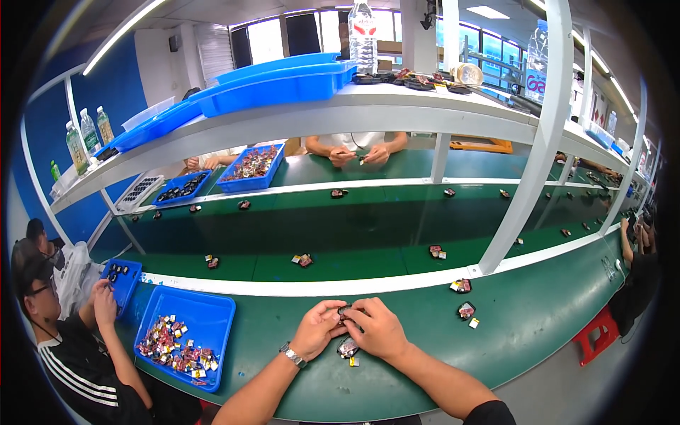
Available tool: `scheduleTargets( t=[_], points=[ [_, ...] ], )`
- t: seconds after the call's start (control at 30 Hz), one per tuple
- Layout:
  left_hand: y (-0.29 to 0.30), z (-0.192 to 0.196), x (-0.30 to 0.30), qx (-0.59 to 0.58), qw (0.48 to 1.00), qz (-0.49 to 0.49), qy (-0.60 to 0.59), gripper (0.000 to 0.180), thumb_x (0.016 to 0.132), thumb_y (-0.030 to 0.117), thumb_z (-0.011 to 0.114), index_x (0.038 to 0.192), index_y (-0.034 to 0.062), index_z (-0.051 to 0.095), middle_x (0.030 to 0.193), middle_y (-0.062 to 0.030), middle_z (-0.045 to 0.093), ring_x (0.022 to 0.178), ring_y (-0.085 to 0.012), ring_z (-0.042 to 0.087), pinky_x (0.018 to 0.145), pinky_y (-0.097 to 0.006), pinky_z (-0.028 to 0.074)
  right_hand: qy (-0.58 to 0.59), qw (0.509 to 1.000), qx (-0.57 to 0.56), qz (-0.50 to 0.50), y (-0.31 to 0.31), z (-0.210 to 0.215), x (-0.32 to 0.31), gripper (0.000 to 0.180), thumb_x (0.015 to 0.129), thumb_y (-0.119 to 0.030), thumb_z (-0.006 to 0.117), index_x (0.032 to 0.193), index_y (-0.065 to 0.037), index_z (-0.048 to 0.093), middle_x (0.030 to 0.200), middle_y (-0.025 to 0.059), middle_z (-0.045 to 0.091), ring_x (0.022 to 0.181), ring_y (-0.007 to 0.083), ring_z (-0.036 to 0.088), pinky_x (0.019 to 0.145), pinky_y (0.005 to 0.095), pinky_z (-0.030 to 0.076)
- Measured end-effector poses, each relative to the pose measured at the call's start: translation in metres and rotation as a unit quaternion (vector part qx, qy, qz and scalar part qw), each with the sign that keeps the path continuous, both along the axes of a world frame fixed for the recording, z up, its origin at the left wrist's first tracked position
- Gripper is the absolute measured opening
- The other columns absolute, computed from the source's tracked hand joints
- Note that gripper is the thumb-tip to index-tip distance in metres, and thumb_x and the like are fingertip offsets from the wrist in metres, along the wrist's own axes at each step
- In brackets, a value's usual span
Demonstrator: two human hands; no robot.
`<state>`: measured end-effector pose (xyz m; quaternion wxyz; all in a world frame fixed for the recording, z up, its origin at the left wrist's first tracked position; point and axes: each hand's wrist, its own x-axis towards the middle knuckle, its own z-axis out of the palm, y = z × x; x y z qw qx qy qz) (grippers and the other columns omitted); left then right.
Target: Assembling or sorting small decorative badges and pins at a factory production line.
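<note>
Over the green work surface, my left hand (317, 331) and my right hand (380, 330) meet with bent fingers around a small dark electronic part (344, 312). Both hands grip it, and the fingers cover most of it. Just below the fingers lies another small dark assembly (346, 347) with reddish bits, and a white-and-yellow battery pouch (354, 362) is beside it. Two similar assemblies sit to the right, one (460, 286) near the white rail and one (466, 310) closer to me.
Left of my hands stands a blue tray (225, 312) of red circuit parts and batteries. A co-worker (71, 340) sits beyond it. A white post (528, 149) rises at right from the white rail (319, 287). Behind the rail, a green belt (368, 265) carries spaced assemblies.
</note>
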<state>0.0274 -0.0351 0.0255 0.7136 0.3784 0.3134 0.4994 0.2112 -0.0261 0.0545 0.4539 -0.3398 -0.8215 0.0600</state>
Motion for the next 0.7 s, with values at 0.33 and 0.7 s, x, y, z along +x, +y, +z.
scheduleTargets(
  t=[0.33, 0.7],
  points=[
    [0.0008, -0.0019, 0.0016, -0.008, 1.0, 0.007, 0.008, 0.029, 0.101, 0.003, 0.047, 0.13, 0.0006, 0.046, 0.122, -0.0116, 0.062, 0.114, -0.0193, 0.061, 0.099, -0.037, 0.052, -0.04, 0.998, 0.038, -0.026, -0.0009, -0.0047, -0.0032, 0.02, 0.075, -0.005, 0.072, 0.095, -0.006, 0.069, 0.096, 0.0056, 0.061, 0.085, 0.0228, 0.061, 0.069, 0.0329, 0.054],
    [-0.0008, 0.002, 0.0028, 0.002, 1.0, 0.003, 0.009, 0.027, 0.099, 0.006, 0.053, 0.126, 0.002, 0.049, 0.12, -0.0106, 0.062, 0.111, -0.0194, 0.062, 0.098, -0.038, 0.053, -0.052, 0.996, 0.071, -0.021, 0.0036, -0.0061, -0.0036, 0.021, 0.072, -0.002, 0.072, 0.092, -0.006, 0.069, 0.093, 0.0049, 0.061, 0.085, 0.0226, 0.061, 0.07, 0.0333, 0.054]
  ],
)
